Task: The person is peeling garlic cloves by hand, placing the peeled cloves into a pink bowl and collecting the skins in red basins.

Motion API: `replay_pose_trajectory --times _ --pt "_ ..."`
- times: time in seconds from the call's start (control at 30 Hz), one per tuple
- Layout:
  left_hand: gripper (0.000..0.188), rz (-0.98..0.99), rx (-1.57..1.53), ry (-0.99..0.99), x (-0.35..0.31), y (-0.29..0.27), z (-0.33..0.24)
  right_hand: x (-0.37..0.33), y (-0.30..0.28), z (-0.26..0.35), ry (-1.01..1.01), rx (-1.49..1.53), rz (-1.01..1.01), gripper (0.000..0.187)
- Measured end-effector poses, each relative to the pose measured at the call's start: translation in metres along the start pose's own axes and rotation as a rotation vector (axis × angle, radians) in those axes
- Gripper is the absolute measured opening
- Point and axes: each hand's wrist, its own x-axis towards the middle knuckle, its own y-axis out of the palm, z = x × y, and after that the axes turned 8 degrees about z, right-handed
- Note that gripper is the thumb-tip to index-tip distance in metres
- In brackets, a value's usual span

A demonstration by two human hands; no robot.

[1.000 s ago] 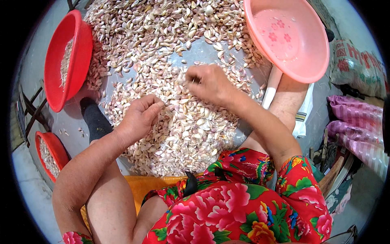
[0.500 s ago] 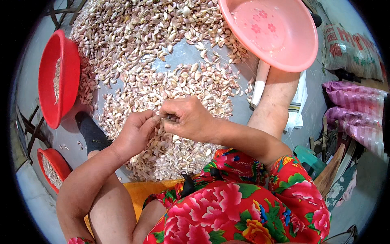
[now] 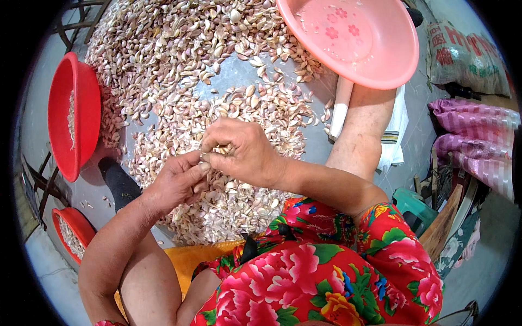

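A wide spread of garlic cloves (image 3: 174, 60), white and purplish in their skins, lies on a grey metal surface (image 3: 231, 76). Over its near part my two hands meet at the fingertips. My left hand (image 3: 176, 178) is closed in a pinch, its thumb and forefinger against a small pale bit of clove that is mostly hidden. In the curled fingers of my right hand (image 3: 247, 151) a garlic clove (image 3: 223, 149) shows. Beneath both hands, a heap of paler cloves and loose skins (image 3: 217, 209) reaches toward my lap.
A pink basin (image 3: 380, 60) rests at the upper right, over my right leg. To the left stand a large red basin (image 3: 89, 114) and a smaller red one (image 3: 81, 225), each with garlic bits. Woven sacks (image 3: 473, 141) and a teal container (image 3: 416, 209) are at the right.
My right hand has shifted slightly left and its fingers have turned, so a clove now shows in them. The left hand has drawn back a little toward me. The whole view has tilted slightly.
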Motion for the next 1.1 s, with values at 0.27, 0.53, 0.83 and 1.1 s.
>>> replay_pose_trajectory --times 0.27,0.53,0.83,1.1 --pt "0.026 -0.110 -0.273 0.087 0.002 0.005 -0.011 -0.006 0.010 -0.007 -0.025 0.112 0.046 0.018" --pt "0.018 -0.118 -0.201 0.097 -0.004 -0.016 0.005 0.014 -0.026 -0.031 0.064 -0.273 -0.035 0.022" --pt "0.018 -0.173 -0.116 0.052 0.000 -0.020 0.008 0.065 -0.133 -0.145 0.258 -1.059 -0.092 0.009" --pt "0.020 -0.178 -0.062 -0.007 0.000 -0.020 0.010 0.067 -0.142 -0.169 0.361 -0.816 0.012 0.011"
